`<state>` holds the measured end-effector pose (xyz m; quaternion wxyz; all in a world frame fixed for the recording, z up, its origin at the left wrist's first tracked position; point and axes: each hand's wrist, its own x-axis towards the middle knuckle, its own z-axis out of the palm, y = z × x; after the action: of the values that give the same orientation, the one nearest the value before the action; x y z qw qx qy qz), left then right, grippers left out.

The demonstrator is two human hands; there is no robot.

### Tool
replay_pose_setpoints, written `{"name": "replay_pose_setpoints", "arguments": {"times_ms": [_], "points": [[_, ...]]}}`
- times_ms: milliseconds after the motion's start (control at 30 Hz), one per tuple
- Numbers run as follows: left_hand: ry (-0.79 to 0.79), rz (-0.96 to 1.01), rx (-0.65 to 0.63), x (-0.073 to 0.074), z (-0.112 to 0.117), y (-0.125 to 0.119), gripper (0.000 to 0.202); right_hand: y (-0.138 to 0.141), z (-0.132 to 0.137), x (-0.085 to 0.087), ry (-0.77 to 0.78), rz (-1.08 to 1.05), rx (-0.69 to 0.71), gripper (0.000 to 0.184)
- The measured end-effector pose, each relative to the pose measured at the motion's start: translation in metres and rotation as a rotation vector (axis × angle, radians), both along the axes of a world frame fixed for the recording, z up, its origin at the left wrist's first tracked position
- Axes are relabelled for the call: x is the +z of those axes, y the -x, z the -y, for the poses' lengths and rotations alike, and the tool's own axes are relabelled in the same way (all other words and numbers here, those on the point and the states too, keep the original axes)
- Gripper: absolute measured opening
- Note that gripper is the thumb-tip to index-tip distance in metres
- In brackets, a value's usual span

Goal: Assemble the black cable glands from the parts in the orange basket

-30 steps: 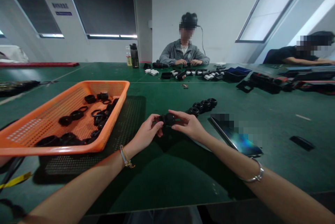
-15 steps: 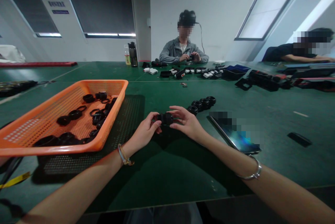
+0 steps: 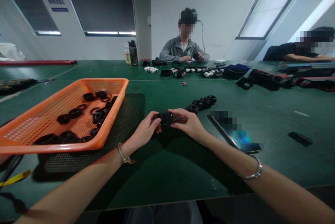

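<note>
Between my two hands, just above the green table, is a black cylindrical ring-like part (image 3: pixel 166 118). The fingers of my left hand (image 3: pixel 148 126) are closed on its left end. My right hand (image 3: pixel 188 123) grips its right end with thumb and fingertips. Whether it is one piece or two joined pieces I cannot tell. Behind my right hand, several similar black round parts (image 3: pixel 202 103) stand in a slanted row. More black rings and round parts (image 3: pixel 75 113) lie in the orange plastic basket (image 3: pixel 125 93) to the left.
A phone (image 3: pixel 232 133) lies right of my right hand, with a small black piece (image 3: pixel 300 139) farther right. Black and white parts (image 3: pixel 180 72) and a blue tray (image 3: pixel 237 69) are across the table, where a co-worker (image 3: pixel 172 51) sits. Bottles (image 3: pixel 133 53) stand at the back.
My right hand's fingers have drawn closer together around the part's right end. My left hand has barely moved. The co-worker's hands opposite have moved apart and lower.
</note>
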<state>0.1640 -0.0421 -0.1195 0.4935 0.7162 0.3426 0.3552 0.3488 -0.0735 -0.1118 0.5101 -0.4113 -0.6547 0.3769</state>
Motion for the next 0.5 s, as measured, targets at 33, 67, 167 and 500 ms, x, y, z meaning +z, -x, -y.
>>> {"name": "replay_pose_setpoints", "arguments": {"times_ms": [33,67,167,500], "points": [[-0.001,-0.004,0.002,0.0005,0.0004,0.0001,0.021,-0.0002,0.0002,0.0007,0.000,0.012,-0.002,0.045],[0.000,-0.005,0.002,0.0009,0.0007,0.0003,0.020,-0.0004,0.0005,0.0014,0.004,0.023,-0.003,0.045],[0.001,-0.002,-0.004,0.0007,0.0010,0.0008,0.021,-0.0008,0.0011,0.0031,0.035,0.055,-0.010,0.045],[-0.006,0.004,-0.010,0.0003,0.0001,0.0015,0.023,0.0017,0.0022,0.0062,0.099,0.057,-0.049,0.043]]}}
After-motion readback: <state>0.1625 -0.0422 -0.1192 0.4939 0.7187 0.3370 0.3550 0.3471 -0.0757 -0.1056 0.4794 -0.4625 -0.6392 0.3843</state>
